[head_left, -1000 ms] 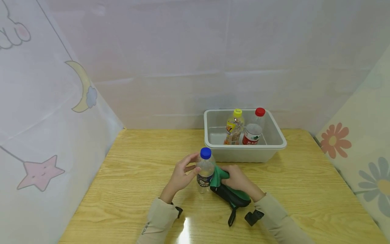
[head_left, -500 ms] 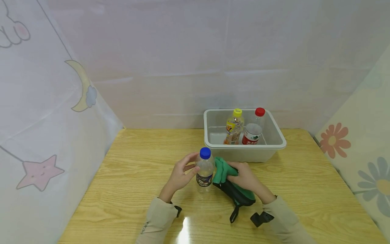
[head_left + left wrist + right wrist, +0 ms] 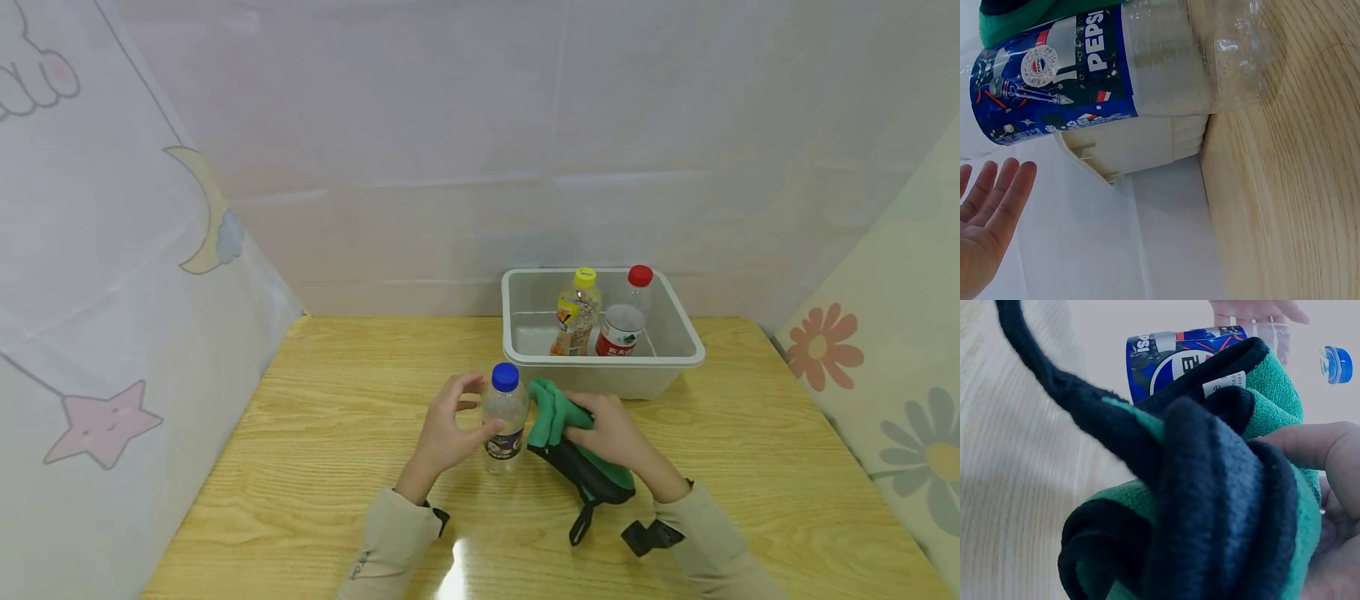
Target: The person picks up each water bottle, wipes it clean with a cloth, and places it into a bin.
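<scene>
An empty clear Pepsi bottle with a blue cap stands upright on the wooden table. The left hand is at its left side, thumb in front of the bottle in the head view; in the left wrist view its fingers are fairly straight and apart from the plastic. To the bottle's right, the right hand grips a folded green cloth with black edging and a black hanging loop. The right wrist view shows the bunched cloth close up, partly covering the bottle's label.
Behind the hands a light grey plastic bin stands against the back sheet. Inside it are a yellow-capped bottle and a red-capped bottle. Printed sheets wall the table at the back and both sides.
The right hand has drawn the cloth off the bottle's side, to the right and slightly back. The left hand's fingers have loosened a little from the bottle, which stays in place.
</scene>
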The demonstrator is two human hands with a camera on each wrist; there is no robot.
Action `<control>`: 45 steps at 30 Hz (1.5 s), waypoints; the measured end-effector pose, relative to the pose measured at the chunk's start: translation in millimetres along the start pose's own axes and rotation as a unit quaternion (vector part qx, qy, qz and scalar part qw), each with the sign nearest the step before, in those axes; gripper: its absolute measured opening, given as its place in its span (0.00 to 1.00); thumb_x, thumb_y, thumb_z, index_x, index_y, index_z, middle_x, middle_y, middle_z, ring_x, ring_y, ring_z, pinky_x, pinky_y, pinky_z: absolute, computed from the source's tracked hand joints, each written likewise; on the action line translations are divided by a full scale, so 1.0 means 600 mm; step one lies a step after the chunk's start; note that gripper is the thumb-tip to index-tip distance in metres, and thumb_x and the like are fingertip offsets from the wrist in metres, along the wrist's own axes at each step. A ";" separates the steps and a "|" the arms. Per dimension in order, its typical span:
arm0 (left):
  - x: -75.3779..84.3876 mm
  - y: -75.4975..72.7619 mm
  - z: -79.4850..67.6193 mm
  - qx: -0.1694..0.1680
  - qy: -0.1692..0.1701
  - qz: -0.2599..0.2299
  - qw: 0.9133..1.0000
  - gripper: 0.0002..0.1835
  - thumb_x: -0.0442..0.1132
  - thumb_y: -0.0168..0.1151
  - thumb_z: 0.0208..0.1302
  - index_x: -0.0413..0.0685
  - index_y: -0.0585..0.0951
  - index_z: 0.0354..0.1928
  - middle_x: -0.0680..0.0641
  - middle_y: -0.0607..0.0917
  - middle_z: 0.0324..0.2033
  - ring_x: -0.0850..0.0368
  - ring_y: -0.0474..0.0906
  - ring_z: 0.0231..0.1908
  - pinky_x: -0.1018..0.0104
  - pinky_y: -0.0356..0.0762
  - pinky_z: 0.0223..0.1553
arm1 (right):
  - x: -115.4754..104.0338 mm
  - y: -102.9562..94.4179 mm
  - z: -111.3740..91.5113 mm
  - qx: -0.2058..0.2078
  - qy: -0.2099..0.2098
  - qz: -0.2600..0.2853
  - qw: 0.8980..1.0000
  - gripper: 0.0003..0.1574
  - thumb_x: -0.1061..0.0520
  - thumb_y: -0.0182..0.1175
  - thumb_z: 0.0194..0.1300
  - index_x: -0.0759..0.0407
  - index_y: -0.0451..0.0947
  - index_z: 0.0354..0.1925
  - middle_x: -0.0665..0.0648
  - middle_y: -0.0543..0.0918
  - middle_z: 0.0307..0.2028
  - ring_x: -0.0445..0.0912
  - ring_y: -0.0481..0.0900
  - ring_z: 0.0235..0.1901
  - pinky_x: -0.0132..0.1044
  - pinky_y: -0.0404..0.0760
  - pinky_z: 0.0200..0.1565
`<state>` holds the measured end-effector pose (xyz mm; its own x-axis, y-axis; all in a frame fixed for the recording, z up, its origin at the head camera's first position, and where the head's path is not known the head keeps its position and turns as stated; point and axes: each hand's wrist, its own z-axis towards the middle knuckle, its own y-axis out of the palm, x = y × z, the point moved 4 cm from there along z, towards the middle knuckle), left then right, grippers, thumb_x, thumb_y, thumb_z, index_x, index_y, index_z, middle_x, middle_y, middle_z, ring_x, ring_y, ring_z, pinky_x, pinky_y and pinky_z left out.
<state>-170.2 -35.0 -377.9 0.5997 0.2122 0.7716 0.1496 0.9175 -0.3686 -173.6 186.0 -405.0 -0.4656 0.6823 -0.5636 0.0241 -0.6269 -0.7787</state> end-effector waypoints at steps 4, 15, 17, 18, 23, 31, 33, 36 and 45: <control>0.004 0.001 0.002 0.010 0.012 0.010 1.000 0.28 0.26 0.69 0.44 0.25 0.70 0.49 0.31 0.76 0.41 0.38 0.75 0.42 0.48 0.79 0.35 | -0.004 -0.004 0.001 0.002 -0.002 0.004 1.000 0.27 0.68 0.65 0.46 0.72 0.75 0.49 0.66 0.81 0.42 0.54 0.80 0.38 0.43 0.79 0.36; -0.006 0.001 0.002 -0.035 0.003 -0.026 0.999 0.25 0.23 0.64 0.50 0.25 0.68 0.52 0.29 0.75 0.44 0.38 0.74 0.44 0.50 0.79 0.37 | -0.013 -0.020 0.005 0.011 -0.020 0.006 1.000 0.26 0.68 0.66 0.45 0.72 0.76 0.47 0.66 0.82 0.40 0.53 0.80 0.36 0.39 0.78 0.33; -0.007 0.001 0.002 -0.044 0.001 -0.031 0.999 0.25 0.23 0.63 0.52 0.25 0.68 0.53 0.30 0.75 0.45 0.38 0.73 0.45 0.50 0.79 0.38 | -0.014 -0.025 0.006 0.013 -0.023 0.006 1.000 0.26 0.68 0.66 0.45 0.72 0.76 0.47 0.66 0.82 0.40 0.52 0.80 0.36 0.39 0.78 0.33; -0.008 0.001 0.002 -0.048 -0.001 -0.033 0.998 0.25 0.23 0.62 0.52 0.26 0.68 0.53 0.31 0.75 0.46 0.39 0.73 0.45 0.50 0.79 0.39 | -0.015 -0.027 0.007 0.014 -0.025 0.007 1.000 0.26 0.68 0.66 0.45 0.72 0.76 0.47 0.66 0.82 0.40 0.52 0.80 0.35 0.39 0.78 0.33; -0.011 0.001 0.003 -0.063 -0.002 -0.042 0.997 0.25 0.23 0.60 0.54 0.24 0.67 0.54 0.30 0.74 0.49 0.38 0.73 0.47 0.53 0.78 0.41 | -0.021 -0.038 0.010 0.014 -0.033 0.001 0.999 0.26 0.67 0.66 0.46 0.71 0.76 0.47 0.64 0.82 0.40 0.50 0.80 0.35 0.38 0.77 0.33; -0.014 0.001 0.004 -0.082 -0.002 -0.056 0.995 0.25 0.22 0.57 0.56 0.23 0.65 0.57 0.28 0.71 0.51 0.35 0.72 0.48 0.46 0.75 0.43 | -0.035 -0.047 0.019 0.017 -0.046 0.004 0.999 0.27 0.67 0.65 0.45 0.69 0.77 0.48 0.62 0.83 0.39 0.45 0.79 0.33 0.36 0.77 0.32; -0.014 0.002 0.004 -0.084 0.001 -0.059 0.995 0.25 0.21 0.57 0.56 0.22 0.64 0.57 0.27 0.71 0.51 0.34 0.71 0.48 0.45 0.75 0.43 | -0.038 -0.048 0.021 0.016 -0.048 0.003 0.999 0.27 0.67 0.65 0.45 0.68 0.76 0.49 0.61 0.83 0.39 0.44 0.78 0.32 0.35 0.76 0.31; -0.013 0.002 0.005 -0.086 0.002 -0.061 0.994 0.26 0.20 0.56 0.56 0.21 0.63 0.57 0.27 0.70 0.51 0.34 0.71 0.48 0.45 0.75 0.43 | -0.043 -0.049 0.025 0.010 -0.048 0.003 0.999 0.27 0.66 0.64 0.46 0.68 0.77 0.49 0.61 0.83 0.40 0.42 0.76 0.31 0.33 0.74 0.29; -0.013 0.002 0.006 -0.084 -0.004 -0.059 0.995 0.25 0.22 0.57 0.57 0.24 0.64 0.58 0.28 0.71 0.52 0.35 0.72 0.49 0.48 0.76 0.44 | -0.052 -0.043 0.035 -0.013 -0.039 -0.010 0.999 0.29 0.64 0.64 0.47 0.67 0.76 0.51 0.61 0.82 0.42 0.46 0.78 0.35 0.36 0.75 0.32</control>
<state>-177.3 -34.4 -382.6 0.5643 0.1094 0.8183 0.3482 0.8672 -0.3561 -178.5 173.1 -361.5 -0.5330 0.6632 -0.5254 0.0372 -0.6020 -0.7976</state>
